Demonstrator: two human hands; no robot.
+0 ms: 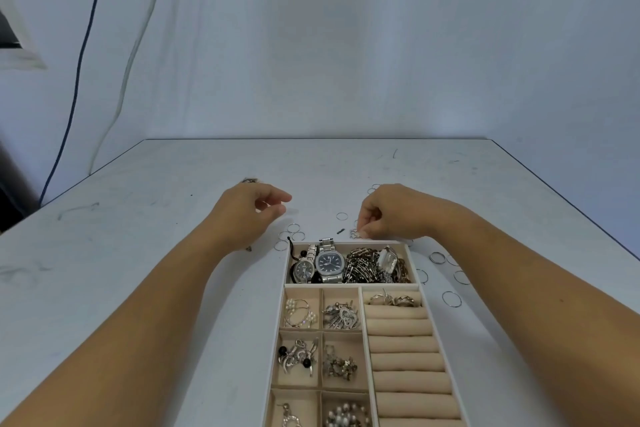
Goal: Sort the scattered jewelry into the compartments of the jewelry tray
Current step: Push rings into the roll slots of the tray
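Note:
The beige jewelry tray (367, 285) lies at the front centre of the table. Its far compartment holds watches (329, 262) and chain bracelets (367, 265). Small compartments on the left hold earrings; the ring rolls (401, 343) on the right carry two rings at the top. My right hand (388, 211) is just beyond the tray's far edge, fingertips pinched on a small silver piece (355, 234). My left hand (249, 211) hovers beyond the tray's far left corner, fingers curled and apart, nothing in it. Thin silver rings (293, 228) lie under it.
More thin silver rings (452, 299) lie scattered right of the tray, and one (341, 216) lies between my hands. A small dark bit (341, 231) lies by the silver piece. A dark tangle (250, 180) sits beyond my left hand. Cables (83, 55) hang down the wall at left.

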